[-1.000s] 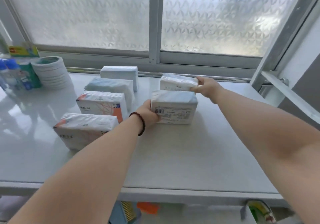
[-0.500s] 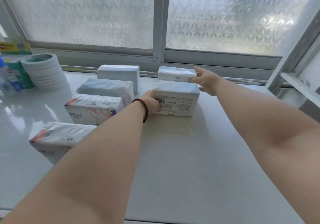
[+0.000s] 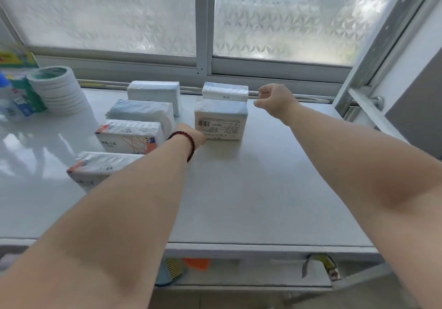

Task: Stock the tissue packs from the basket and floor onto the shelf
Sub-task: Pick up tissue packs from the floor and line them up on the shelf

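Several tissue packs stand on the white shelf [image 3: 263, 201]. The left row runs from a near orange-marked pack [image 3: 100, 172] back to a pale blue pack [image 3: 154, 93]. On the right, a barcode pack [image 3: 220, 122] stands in front of a white pack [image 3: 224, 91] by the window. My left hand [image 3: 195, 136], with a dark bead bracelet on the wrist, touches the barcode pack's lower left corner. My right hand [image 3: 275, 100] hovers just right of the rear white pack, fingers loosely curled, holding nothing.
A stack of white tape rolls [image 3: 57, 88] and blue-green bottles [image 3: 19, 98] sit at the far left. The frosted window [image 3: 205, 21] closes off the back. A metal bracket [image 3: 363, 93] stands at the right. Below the shelf edge lie coloured items [image 3: 181, 268].
My right hand has let go of the rear white pack and drawn back to the right. My left hand has slid down to the barcode pack's lower corner. The view has tilted down.
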